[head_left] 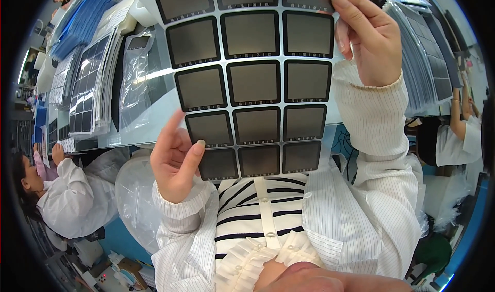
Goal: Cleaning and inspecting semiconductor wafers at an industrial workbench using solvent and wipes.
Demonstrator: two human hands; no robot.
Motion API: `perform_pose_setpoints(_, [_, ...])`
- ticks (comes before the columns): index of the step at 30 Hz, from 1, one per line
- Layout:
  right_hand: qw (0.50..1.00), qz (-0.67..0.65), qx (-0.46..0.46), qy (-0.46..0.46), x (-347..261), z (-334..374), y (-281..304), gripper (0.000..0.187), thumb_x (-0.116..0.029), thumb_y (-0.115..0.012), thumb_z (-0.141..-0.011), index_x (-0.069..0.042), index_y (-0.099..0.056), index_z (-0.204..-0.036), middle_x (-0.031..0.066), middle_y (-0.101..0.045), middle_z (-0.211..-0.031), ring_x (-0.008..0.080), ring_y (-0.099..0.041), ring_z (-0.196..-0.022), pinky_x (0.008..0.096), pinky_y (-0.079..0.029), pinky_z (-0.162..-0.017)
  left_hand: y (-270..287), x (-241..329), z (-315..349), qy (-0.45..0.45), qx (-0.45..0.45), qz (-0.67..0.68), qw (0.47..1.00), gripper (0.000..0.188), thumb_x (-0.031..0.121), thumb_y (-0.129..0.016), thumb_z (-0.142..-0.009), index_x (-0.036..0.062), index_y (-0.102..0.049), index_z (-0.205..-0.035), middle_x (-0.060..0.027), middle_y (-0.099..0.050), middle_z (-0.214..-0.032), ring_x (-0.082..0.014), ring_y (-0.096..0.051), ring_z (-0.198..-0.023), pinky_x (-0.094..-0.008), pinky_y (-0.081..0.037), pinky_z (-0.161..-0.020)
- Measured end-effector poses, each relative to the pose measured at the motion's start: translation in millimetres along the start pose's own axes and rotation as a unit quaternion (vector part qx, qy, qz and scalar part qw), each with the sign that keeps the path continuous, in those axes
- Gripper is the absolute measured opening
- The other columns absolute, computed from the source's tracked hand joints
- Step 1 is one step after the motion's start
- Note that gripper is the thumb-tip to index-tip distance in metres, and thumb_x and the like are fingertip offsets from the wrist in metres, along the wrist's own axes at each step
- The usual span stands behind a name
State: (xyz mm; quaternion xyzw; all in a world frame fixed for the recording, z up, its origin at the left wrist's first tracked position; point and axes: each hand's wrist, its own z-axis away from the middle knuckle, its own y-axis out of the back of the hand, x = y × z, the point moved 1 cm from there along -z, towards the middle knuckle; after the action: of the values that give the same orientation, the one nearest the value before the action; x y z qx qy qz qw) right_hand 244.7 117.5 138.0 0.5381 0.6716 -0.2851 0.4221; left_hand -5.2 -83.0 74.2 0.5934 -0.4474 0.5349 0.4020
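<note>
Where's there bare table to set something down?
A patch of table shows bare between the clear plastic bag and the held sheet, beyond the left hand. Piled sheets crowd the far left and the right. What lies behind the held sheet can't be told.

Panel sheet [253, 83] cut off by top edge.

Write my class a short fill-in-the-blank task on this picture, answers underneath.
The panelled sheet has ____ columns of dark rectangles.
The right hand grips it ____ in the picture than the left hand.
The left hand grips the sheet's ____ edge.
Under the open shirt, the top has a ____ black-and-white pattern.

Missing words: three; higher; left; striped.
</note>
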Motion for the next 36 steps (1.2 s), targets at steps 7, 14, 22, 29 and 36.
perform_pose_setpoints(7, [0.967, -0.035, 0.000, -0.252, 48, -7, -10, 0.018, -0.016, -0.060, -0.089, 0.001, -0.064, -0.092, 0.0001, -0.053, -0.053, 0.0043, -0.043, -0.038, 0.0183, -0.027, -0.035, -8, -17, -15, 0.001, -0.047, -0.096, 0.994, 0.072, -0.006, -0.058, -0.079, 0.0014, -0.026, -0.143, 0.0025, -0.044, -0.056, -0.0041, -0.033, -0.049, -0.0166, -0.028, -0.049])
perform_pose_setpoints(14, [0.918, -0.034, -0.057, -0.391, 92, 0, -22, 0.073, -0.060, -0.047, -0.087, 0.009, -0.050, -0.110, 0.0010, -0.045, -0.059, 0.0115, -0.050, -0.040, 0.0215, -0.032, -0.033, -13, -25, -27, -0.020, -0.115, -0.324, 0.939, 0.051, 0.003, -0.069, -0.076, 0.0066, -0.055, -0.125, -0.0011, -0.036, -0.045, -0.0071, -0.030, -0.042, -0.0214, -0.027, -0.045])
perform_pose_setpoints(22, [0.811, -0.050, -0.240, -0.531, 49, 44, -8, 0.048, -0.039, -0.055, -0.090, 0.008, -0.056, -0.099, 0.0075, -0.059, -0.064, 0.0150, -0.058, -0.044, 0.0212, -0.044, -0.037, -23, -18, -57, -0.111, -0.151, -0.360, 0.914, 0.018, 0.017, -0.072, -0.075, 0.0041, -0.065, -0.086, -0.0058, -0.055, -0.065, -0.0168, -0.051, -0.055, -0.0281, -0.041, -0.051])
perform_pose_setpoints(29, [0.835, -0.054, -0.289, -0.465, 47, 57, -32, 0.032, -0.011, -0.067, -0.081, 0.002, -0.058, -0.109, 0.0049, -0.063, -0.073, 0.0069, -0.053, -0.045, 0.0187, -0.041, -0.038, -49, -34, -89, -0.087, -0.133, -0.417, 0.895, 0.040, 0.035, -0.061, -0.086, 0.0041, -0.053, -0.063, -0.0077, -0.050, -0.057, -0.0256, -0.051, -0.051, -0.0358, -0.038, -0.048])
perform_pose_setpoints(36, [0.824, -0.206, -0.306, -0.430, 57, 50, -71, 0.036, -0.011, -0.065, -0.083, 0.000, -0.053, -0.115, 0.0044, -0.063, -0.077, 0.0079, -0.053, -0.047, 0.0204, -0.041, -0.039, -36, -39, -99, -0.030, -0.146, -0.304, 0.941, 0.047, 0.040, -0.057, -0.087, -0.0007, -0.054, -0.064, -0.0120, -0.049, -0.054, -0.0254, -0.047, -0.047, -0.0343, -0.036, -0.046])
